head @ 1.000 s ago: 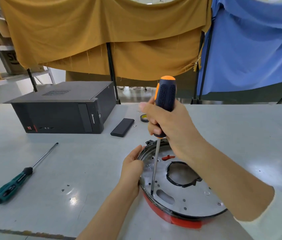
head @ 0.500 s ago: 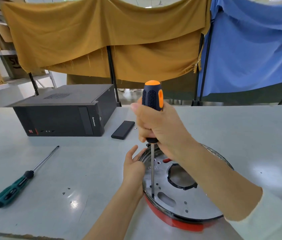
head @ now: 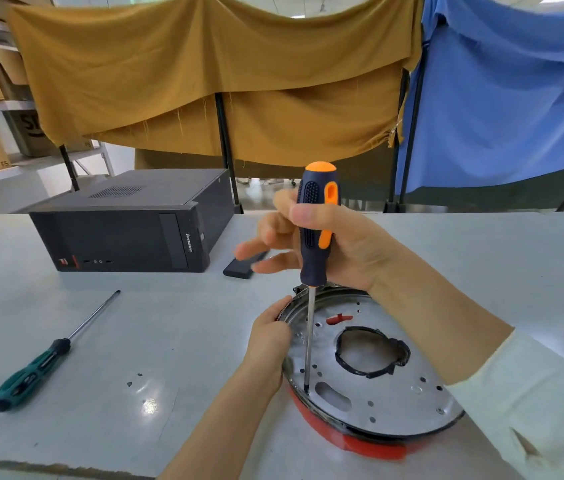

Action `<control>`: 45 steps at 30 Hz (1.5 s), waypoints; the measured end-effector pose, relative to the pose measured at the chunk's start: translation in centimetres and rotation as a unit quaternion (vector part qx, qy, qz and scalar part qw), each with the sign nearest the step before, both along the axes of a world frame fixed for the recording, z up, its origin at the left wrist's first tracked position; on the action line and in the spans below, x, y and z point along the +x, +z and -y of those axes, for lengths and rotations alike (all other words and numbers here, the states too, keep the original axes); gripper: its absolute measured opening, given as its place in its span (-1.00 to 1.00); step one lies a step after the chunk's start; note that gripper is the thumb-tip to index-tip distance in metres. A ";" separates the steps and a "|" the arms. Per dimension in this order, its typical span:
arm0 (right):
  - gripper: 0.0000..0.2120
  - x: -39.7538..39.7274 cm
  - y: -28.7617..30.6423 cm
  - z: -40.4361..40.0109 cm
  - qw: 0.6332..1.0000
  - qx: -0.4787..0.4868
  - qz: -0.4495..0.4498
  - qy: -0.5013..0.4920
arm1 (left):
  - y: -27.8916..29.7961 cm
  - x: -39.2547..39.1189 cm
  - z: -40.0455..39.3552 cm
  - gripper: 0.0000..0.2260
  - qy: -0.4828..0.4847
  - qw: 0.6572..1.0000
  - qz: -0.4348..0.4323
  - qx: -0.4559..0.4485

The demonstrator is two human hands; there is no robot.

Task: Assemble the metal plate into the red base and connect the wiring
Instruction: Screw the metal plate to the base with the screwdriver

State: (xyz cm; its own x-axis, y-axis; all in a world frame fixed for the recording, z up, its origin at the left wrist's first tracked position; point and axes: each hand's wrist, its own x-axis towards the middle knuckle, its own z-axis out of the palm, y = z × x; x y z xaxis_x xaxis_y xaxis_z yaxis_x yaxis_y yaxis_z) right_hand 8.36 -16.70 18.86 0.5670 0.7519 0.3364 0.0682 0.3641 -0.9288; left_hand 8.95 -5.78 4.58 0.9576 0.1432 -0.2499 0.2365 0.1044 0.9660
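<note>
Right hand (head: 339,244) regripping the orange-and-navy screwdriver (head: 317,230): thumb pinching, fingers (head: 256,249) now splayed loose. Tip still seated in round metal plate (head: 377,389), nested in red base (head: 342,438) near right on bench (head: 169,341); left hand (head: 268,336) clasping its rim. Probably mid-turn on a screw.

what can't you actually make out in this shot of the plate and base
Head view only:
- Screw under the screwdriver tip: too small to tell.
- Wiring: hidden beneath the metal plate.
- Red base: mostly covered by the plate.
- Left hand fingertips: hidden behind the rim.
- Right hand fingers: motion-blurred.
</note>
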 end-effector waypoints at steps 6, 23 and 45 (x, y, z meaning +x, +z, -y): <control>-0.76 -1.5 -1.5 -1.9 0.962 0.043 0.013 -0.270 | -0.4 0.1 0.3 -0.43 0.045 0.998 0.016 -0.033; -0.67 -1.9 -0.1 -1.8 0.988 -0.037 0.028 -0.146 | -0.7 0.0 0.3 -0.52 0.032 0.998 0.030 -0.033; -0.72 -1.2 -1.3 -1.5 0.956 0.034 -0.001 -0.292 | -0.5 -0.2 0.4 -0.37 0.058 0.998 0.016 -0.025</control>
State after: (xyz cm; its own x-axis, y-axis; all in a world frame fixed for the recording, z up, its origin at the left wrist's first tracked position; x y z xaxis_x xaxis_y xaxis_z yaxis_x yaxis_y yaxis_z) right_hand 7.18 -15.22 17.54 0.8840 0.2833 0.3719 0.2771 0.3232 -0.9048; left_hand 8.78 -6.21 4.05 0.9431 0.2416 -0.2285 0.1887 0.1770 0.9660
